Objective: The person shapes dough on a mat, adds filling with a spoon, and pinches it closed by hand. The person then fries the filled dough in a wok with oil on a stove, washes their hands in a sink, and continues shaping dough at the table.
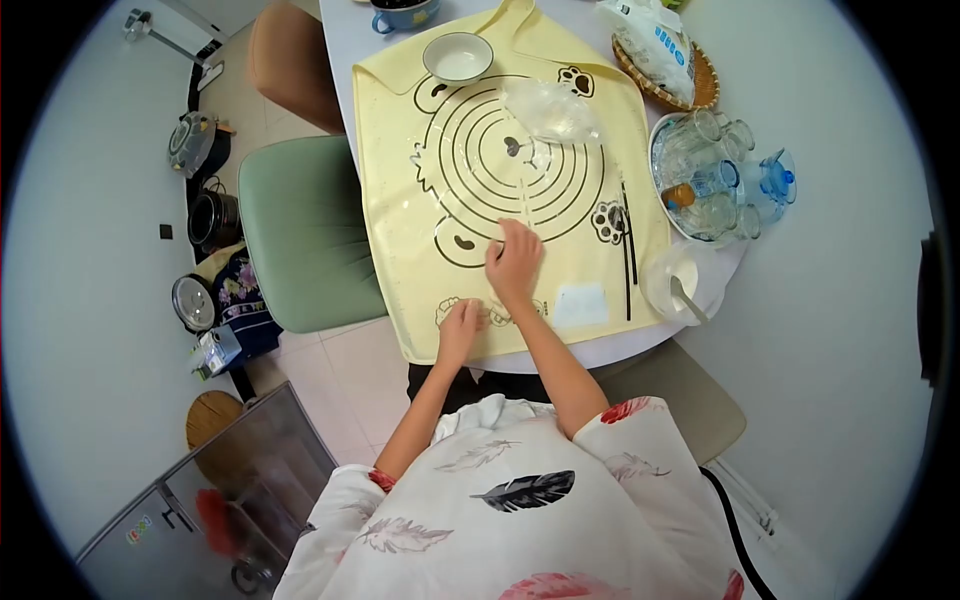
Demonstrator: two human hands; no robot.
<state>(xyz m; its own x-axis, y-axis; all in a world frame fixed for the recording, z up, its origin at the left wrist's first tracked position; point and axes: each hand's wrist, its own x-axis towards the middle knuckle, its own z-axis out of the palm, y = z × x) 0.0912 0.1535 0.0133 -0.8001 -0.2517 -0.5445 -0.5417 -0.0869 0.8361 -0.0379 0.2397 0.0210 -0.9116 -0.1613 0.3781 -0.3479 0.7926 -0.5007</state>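
Observation:
A pale yellow mat (395,215) printed with a ringed bear face covers the table in front of me. My right hand (515,262) is over the lower edge of the bear face, fingers bent and slightly apart, with nothing visible in them. Nearer to me, my left hand (460,328) is low over the mat's near part, its fingers pressed together; whether they hold anything is hidden. A pale card or sheet (581,305) lies right of my hands, beside two thin black chopsticks (629,255). Farther up are a crumpled clear plastic bag (555,112) and a white bowl (458,58).
At the right stands a clear container (680,285) with white contents and a spoon. Behind it, a tray (660,150) bears several glasses, near a blue-lidded jug (780,178). A wicker basket (708,85) holds a white package. A green chair (305,230) adjoins the left table edge.

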